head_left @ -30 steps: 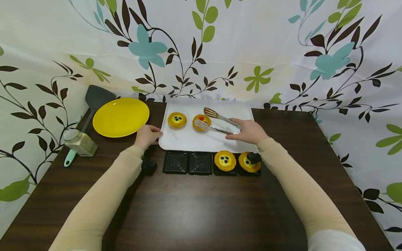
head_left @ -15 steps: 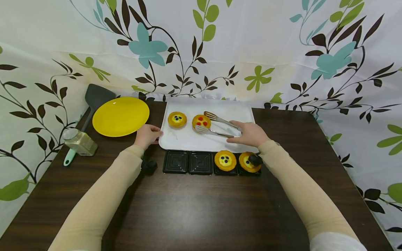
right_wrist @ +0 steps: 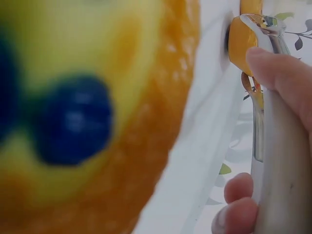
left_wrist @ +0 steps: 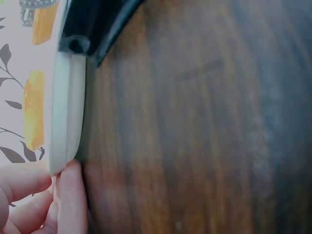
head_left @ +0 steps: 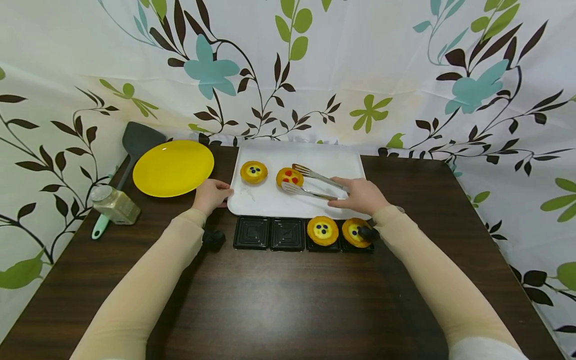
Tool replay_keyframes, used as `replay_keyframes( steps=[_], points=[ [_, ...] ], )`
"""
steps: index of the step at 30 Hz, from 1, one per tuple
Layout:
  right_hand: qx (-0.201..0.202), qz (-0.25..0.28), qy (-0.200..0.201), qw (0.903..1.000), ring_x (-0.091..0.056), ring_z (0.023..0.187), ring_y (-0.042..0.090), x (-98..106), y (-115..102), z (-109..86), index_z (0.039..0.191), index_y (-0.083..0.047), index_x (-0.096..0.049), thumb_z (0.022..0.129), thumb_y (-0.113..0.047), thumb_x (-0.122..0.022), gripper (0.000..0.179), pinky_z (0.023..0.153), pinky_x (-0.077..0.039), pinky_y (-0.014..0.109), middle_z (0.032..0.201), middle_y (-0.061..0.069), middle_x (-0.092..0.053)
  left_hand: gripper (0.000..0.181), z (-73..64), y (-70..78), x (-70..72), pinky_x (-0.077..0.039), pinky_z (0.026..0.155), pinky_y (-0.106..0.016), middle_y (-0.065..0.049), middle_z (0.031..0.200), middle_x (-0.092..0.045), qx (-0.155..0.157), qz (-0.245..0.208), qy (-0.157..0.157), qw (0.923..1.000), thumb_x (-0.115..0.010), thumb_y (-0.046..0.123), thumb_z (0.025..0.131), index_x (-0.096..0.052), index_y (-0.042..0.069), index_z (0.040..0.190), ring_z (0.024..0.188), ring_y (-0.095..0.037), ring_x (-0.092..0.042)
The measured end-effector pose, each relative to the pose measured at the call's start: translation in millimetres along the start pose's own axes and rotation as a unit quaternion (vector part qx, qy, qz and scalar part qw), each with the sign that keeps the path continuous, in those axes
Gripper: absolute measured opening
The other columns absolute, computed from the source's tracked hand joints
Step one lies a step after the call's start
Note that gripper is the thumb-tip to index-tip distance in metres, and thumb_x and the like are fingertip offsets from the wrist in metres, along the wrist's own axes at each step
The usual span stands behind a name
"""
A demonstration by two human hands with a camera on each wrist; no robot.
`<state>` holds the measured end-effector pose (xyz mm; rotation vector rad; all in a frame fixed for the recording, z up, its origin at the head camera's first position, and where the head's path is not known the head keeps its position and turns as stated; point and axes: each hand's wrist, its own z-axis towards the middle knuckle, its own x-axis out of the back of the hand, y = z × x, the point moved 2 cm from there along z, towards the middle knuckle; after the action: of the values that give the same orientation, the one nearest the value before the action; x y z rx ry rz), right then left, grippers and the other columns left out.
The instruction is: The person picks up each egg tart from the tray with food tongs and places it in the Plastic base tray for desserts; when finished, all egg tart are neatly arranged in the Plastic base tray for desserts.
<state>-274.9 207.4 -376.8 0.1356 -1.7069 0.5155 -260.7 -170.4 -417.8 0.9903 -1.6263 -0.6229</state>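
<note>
My left hand (head_left: 210, 196) pinches the left rim of a white tray (head_left: 243, 205) between thumb and fingers, as the left wrist view shows close up. In my right hand (head_left: 363, 195) are metal serving tongs (head_left: 320, 177), their slotted ends spread apart. One tong end lies beyond a tart with red topping (head_left: 283, 176); the other overlaps its near edge. A second tart, dotted blue (head_left: 254, 172), sits on the tray's left part. In the right wrist view my thumb presses along the tong arm (right_wrist: 280, 156), and a blue-dotted tart (right_wrist: 146, 161) looms at left.
Along the tray's near side runs a black square-celled container (head_left: 252, 232); its two right cells hold blue-dotted tarts (head_left: 322, 231), one partly covered by a black wrist device (head_left: 369, 233). At left are a yellow plate (head_left: 173, 168), dark spatula (head_left: 139, 140) and seasoning jar (head_left: 116, 205).
The tongs have shifted slightly toward me and right, uncovering more of the red-topped tart. My left hand stays in place on the tray's rim.
</note>
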Motion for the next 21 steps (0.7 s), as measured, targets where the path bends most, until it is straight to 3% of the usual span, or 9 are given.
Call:
replay_keyframes(
  steps=[12,18,21],
  points=[
    [0.014,0.024,0.017,0.9995,-0.041,0.048,0.014,5.0,-0.3,-42.0,0.142,-0.021,-0.046,0.077,-0.053,-0.072,0.077,0.043,-0.036,0.027,0.060,0.001,-0.049,0.036,-0.4,0.8,1.1,-0.057,0.080,-0.035,-0.028,0.121,-0.055,0.001,-0.002,0.001,1.0000,-0.057,0.012,0.095,-0.056,-0.012,0.121,0.103,-0.036,-0.062],
    [0.028,0.028,0.030,0.9988,-0.035,0.049,0.012,2.4,-1.5,-64.2,0.140,-0.021,-0.049,0.075,-0.053,-0.074,0.076,0.044,-0.030,0.025,0.059,0.000,-0.041,0.035,-2.7,2.8,0.5,-0.057,0.081,-0.036,-0.029,0.121,-0.055,0.002,-0.001,-0.002,1.0000,-0.056,0.011,0.095,-0.056,-0.012,0.122,0.106,-0.037,-0.061],
    [0.029,0.036,0.032,0.9984,-0.037,0.050,0.011,0.2,-3.0,-75.2,0.139,-0.021,-0.050,0.075,-0.050,-0.075,0.075,0.044,-0.032,0.025,0.059,-0.002,-0.043,0.036,-3.0,3.7,0.2,-0.057,0.081,-0.036,-0.029,0.121,-0.055,0.001,0.000,-0.003,1.0000,-0.056,0.011,0.095,-0.056,-0.012,0.122,0.105,-0.037,-0.061]
  ],
)
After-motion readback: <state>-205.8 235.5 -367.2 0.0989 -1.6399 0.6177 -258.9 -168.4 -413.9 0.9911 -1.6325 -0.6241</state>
